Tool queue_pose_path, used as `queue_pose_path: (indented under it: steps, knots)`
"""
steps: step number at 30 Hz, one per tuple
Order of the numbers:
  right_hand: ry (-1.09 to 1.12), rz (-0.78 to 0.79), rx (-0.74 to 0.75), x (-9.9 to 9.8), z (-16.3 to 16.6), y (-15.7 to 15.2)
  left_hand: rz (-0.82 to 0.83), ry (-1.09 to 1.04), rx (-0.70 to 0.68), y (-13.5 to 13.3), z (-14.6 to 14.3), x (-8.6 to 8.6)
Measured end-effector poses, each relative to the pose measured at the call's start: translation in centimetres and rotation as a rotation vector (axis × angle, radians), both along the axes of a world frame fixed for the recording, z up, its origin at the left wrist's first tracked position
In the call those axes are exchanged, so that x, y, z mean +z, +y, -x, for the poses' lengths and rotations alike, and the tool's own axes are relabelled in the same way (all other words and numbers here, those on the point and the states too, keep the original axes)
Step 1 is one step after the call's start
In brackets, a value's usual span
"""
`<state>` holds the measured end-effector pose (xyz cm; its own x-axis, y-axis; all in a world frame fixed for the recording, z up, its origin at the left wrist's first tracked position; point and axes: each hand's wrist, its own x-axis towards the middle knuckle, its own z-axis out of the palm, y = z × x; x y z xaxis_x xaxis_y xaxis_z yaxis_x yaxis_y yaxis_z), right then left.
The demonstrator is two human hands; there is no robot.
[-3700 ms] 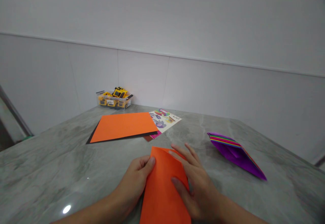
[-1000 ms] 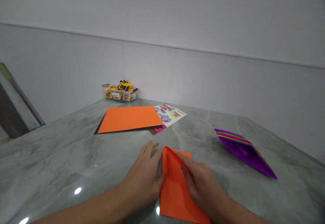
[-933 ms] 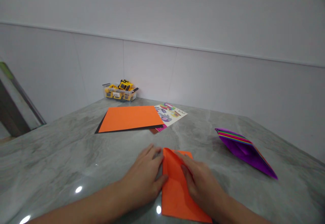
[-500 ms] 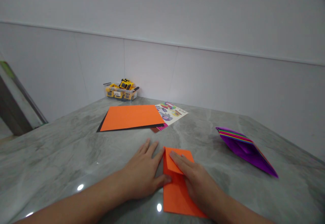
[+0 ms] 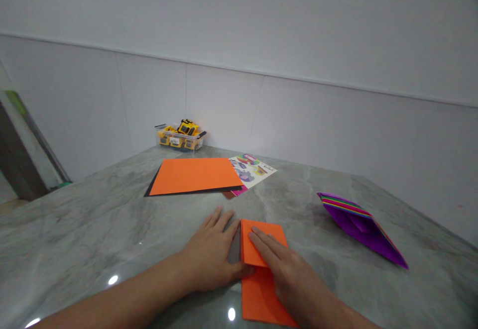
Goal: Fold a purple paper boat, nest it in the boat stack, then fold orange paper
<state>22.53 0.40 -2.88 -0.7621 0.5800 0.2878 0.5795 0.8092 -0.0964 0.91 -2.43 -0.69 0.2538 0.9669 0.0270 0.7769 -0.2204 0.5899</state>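
Observation:
A folded orange paper (image 5: 261, 242) lies on the grey marble table (image 5: 112, 229) in front of me, its top part folded down into a flap. My left hand (image 5: 211, 257) rests flat beside the paper's left edge, fingers stretched out, thumb touching the paper. My right hand (image 5: 286, 269) lies on the paper with its fingers stretched forward, pressing the flap flat. Neither hand grips anything.
Farther back lies a stack of sheets with an orange one on top (image 5: 194, 175), and a printed colourful leaflet (image 5: 252, 167) beside it. A clear box of yellow toy vehicles (image 5: 180, 136) stands by the wall. Folded purple striped papers (image 5: 356, 222) lie at the right.
The paper's top part has been folded down and flattened. My right fingers slid forward over the flap, and my left hand stayed flat beside the paper.

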Motion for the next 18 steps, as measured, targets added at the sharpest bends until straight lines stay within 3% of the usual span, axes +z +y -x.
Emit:
queue_pose_path:
  steps: [2, 6, 11, 14, 18]
  knots:
    - [0.069, -0.09, 0.029, -0.3, -0.3, 0.3, -0.045, -0.14, 0.059, 0.2, -0.3, -0.1]
    - [0.202, -0.283, 0.097, 0.1, -0.5, 0.4, -0.037, -0.66, 0.086, 0.7, -1.4, 0.2]
    - [0.167, -0.355, 0.163, 1.3, -0.2, -0.6, 0.298, -1.131, 0.155, 0.8, -2.5, 0.5]
    - [0.149, -0.356, 0.188, 1.4, -0.3, -0.9, 0.45, -1.276, 0.179, 0.6, -2.6, 0.6]
    - [0.114, -0.385, 0.217, 1.4, -0.3, -1.2, 0.488, -1.297, 0.171, 0.4, -2.6, 0.7]
